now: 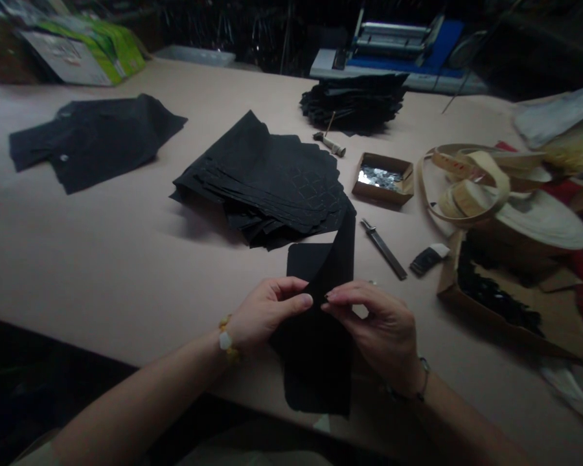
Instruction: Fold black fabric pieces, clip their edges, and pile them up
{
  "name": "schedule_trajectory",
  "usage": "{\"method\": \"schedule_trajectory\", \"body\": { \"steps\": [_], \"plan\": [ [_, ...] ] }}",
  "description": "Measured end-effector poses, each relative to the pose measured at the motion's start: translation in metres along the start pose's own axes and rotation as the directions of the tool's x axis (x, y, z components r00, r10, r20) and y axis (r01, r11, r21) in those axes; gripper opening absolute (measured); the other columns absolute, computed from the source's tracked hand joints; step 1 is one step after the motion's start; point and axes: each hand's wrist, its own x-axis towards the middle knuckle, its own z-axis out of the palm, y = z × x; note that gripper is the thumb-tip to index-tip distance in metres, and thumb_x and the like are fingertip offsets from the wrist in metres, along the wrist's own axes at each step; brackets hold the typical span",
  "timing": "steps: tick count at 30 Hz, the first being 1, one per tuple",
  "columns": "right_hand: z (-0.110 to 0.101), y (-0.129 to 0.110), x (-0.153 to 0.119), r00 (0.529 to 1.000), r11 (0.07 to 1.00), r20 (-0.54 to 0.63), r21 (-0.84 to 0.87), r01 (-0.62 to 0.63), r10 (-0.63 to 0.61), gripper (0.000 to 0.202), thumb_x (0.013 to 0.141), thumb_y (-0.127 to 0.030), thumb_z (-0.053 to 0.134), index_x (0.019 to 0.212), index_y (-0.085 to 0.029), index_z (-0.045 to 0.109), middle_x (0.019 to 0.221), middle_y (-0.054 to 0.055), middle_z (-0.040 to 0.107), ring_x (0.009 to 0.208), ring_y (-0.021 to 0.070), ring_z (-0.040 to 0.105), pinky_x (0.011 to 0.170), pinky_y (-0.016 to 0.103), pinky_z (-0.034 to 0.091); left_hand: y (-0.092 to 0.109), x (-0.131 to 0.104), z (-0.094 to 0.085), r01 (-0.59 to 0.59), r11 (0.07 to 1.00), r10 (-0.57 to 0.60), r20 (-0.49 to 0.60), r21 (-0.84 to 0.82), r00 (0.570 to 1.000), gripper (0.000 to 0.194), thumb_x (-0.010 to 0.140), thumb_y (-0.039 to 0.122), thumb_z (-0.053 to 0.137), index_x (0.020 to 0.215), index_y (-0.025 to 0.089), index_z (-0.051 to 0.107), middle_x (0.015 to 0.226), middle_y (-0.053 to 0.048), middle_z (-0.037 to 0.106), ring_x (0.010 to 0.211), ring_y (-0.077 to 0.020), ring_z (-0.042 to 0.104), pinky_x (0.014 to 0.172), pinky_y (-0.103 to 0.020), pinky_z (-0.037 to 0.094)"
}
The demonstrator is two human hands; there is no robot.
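Note:
A long black sheet piece (320, 362), fabric or leather, lies partly folded over near the table's front edge. My left hand (272, 307) pinches its folded left edge between thumb and fingers. At the right side of the same piece, my right hand (379, 323) has thumb and forefinger together on a tiny dark bit, too small to name. Just beyond my hands a fanned stack of black pieces (272, 181) rests on the table, its right corner meeting the held piece. To the right lies a narrow metal tool (383, 249).
A cardboard box of shiny metal bits (383, 178) stands right of the stack, near a small hammer (330, 144). At right are a box of black bits (500, 291), rolled tan strips (466, 188) and a black-and-white lump (428, 259). More black pieces (102, 136) lie left; another pile (354, 100) is behind.

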Motion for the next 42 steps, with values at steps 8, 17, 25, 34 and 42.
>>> {"method": "schedule_trajectory", "body": {
  "steps": [8,17,25,34,42],
  "plan": [
    [0.004,0.001,-0.001,0.991,0.993,-0.064,0.013,-0.118,0.118,0.007,0.078,-0.021,0.078,0.081,-0.022,0.072,0.079,0.002,0.07,0.072,0.015,0.065,0.063,0.025,0.053,-0.001,0.001,-0.001,-0.023,0.998,0.022,0.016,0.05,1.0,0.033,0.07,0.036,0.083,0.092,0.015,0.071,0.082,0.0,0.067,0.071,-0.0085,0.058,0.069,-0.02,0.044],
    [0.003,0.003,-0.001,0.973,0.973,-0.061,0.076,-0.216,0.221,0.01,0.075,-0.026,0.081,0.079,-0.021,0.074,0.078,0.003,0.07,0.072,0.0154,0.065,0.06,0.024,0.053,0.001,-0.002,0.0,-0.068,0.992,0.063,0.05,0.106,0.997,0.03,0.074,0.037,0.079,0.094,0.016,0.071,0.082,0.001,0.067,0.071,-0.009,0.058,0.071,-0.021,0.045],
    [0.001,0.001,0.0,0.953,0.955,-0.066,0.019,-0.295,0.296,0.017,0.071,-0.033,0.083,0.077,-0.02,0.074,0.075,0.004,0.072,0.066,0.0154,0.065,0.056,0.024,0.054,0.003,-0.005,0.003,-0.099,0.972,0.089,0.053,0.211,0.995,0.032,0.079,0.037,0.074,0.103,0.016,0.073,0.09,-0.004,0.071,0.074,-0.0134,0.061,0.073,-0.024,0.049],
    [-0.005,-0.004,0.005,0.951,0.951,0.016,-0.007,-0.308,0.308,0.019,0.069,-0.033,0.083,0.073,-0.019,0.071,0.069,0.001,0.07,0.061,0.0134,0.063,0.054,0.021,0.05,0.004,-0.007,0.005,-0.165,0.905,0.168,0.028,0.392,0.985,0.032,0.078,0.032,0.073,0.105,0.016,0.073,0.095,-0.005,0.073,0.082,-0.0169,0.064,0.072,-0.024,0.049],
    [-0.008,-0.005,0.01,0.925,0.93,0.114,0.019,-0.368,0.363,0.026,0.068,-0.035,0.083,0.07,-0.017,0.064,0.065,0.0,0.065,0.058,0.0125,0.061,0.051,0.02,0.048,0.007,-0.009,0.006,-0.342,0.715,0.355,0.105,0.61,0.929,0.017,0.082,0.029,0.069,0.093,0.017,0.075,0.09,-0.003,0.074,0.082,-0.0166,0.066,0.076,-0.023,0.049]
  ]
}}
